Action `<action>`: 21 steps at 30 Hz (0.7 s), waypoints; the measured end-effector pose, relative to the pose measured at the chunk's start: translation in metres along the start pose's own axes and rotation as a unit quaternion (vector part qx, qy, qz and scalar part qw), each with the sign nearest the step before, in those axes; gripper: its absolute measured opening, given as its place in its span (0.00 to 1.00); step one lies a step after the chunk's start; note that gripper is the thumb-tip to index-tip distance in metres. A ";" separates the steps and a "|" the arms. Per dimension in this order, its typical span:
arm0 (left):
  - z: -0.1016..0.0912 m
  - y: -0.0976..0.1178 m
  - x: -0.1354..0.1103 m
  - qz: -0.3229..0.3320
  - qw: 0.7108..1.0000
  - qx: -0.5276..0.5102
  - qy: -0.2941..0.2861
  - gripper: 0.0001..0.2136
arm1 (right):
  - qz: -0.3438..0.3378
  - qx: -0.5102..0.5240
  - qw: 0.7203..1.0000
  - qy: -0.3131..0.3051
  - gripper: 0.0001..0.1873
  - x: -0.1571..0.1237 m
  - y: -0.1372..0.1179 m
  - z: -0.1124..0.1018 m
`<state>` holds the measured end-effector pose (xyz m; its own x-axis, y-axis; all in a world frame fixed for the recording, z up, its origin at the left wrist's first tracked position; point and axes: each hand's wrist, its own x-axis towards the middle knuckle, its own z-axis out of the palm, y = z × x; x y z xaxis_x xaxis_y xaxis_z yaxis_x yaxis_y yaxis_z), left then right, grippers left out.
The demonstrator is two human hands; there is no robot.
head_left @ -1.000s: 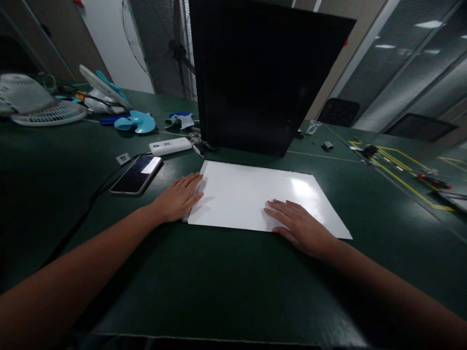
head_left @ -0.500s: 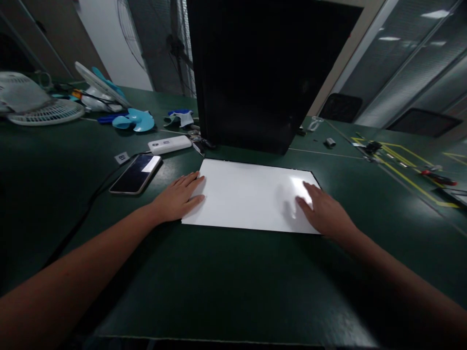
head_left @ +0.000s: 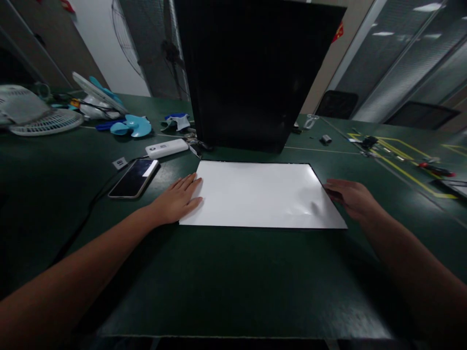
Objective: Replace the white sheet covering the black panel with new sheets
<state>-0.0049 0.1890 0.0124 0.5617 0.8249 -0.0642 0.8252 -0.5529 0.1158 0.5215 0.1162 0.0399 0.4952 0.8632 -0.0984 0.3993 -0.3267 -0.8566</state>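
Observation:
A flat white sheet-like board (head_left: pixel 251 194) with a dark edge lies on the green tabletop (head_left: pixel 233 282) in front of me. My left hand (head_left: pixel 178 198) rests flat with fingers spread, fingertips over the board's left edge. At the opposite side, my right hand (head_left: pixel 352 197) is turned on its side with fingers stretched out and close together. Its fingertips are at the board's right edge; whether they touch it I cannot tell. Neither hand has anything in its grasp.
Behind the board stands a large black panel (head_left: pixel 248 73). To the left are a phone (head_left: pixel 134 179), a white power bank (head_left: pixel 167 148), a blue fan blade (head_left: pixel 131 126) and white fan parts (head_left: pixel 47 121). Yellow tape (head_left: pixel 412 177) and a red-handled tool (head_left: pixel 436 169) lie right.
My right hand has moved off the board's surface to the right, out to its right edge. My left hand stays at the left edge. The view has shifted slightly.

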 end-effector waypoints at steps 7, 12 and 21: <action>0.002 -0.001 0.000 0.001 1.000 -0.010 0.015 0.38 | 0.011 0.195 0.980 0.027 0.40 -0.013 -0.005 -0.010; -0.005 0.001 -0.001 -0.004 0.999 -0.006 0.053 0.37 | 0.009 0.224 0.973 0.058 0.40 -0.022 -0.012 -0.007; -0.054 0.124 -0.056 -0.008 0.880 -0.469 -0.071 0.23 | 0.050 0.147 0.980 0.128 0.31 -0.046 -0.028 -0.030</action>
<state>0.0627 0.0809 0.0840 0.6069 0.7721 -0.1888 0.4582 -0.1458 0.8768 0.5102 0.0740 0.0839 0.7134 0.6947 -0.0914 0.1181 -0.2477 -0.9616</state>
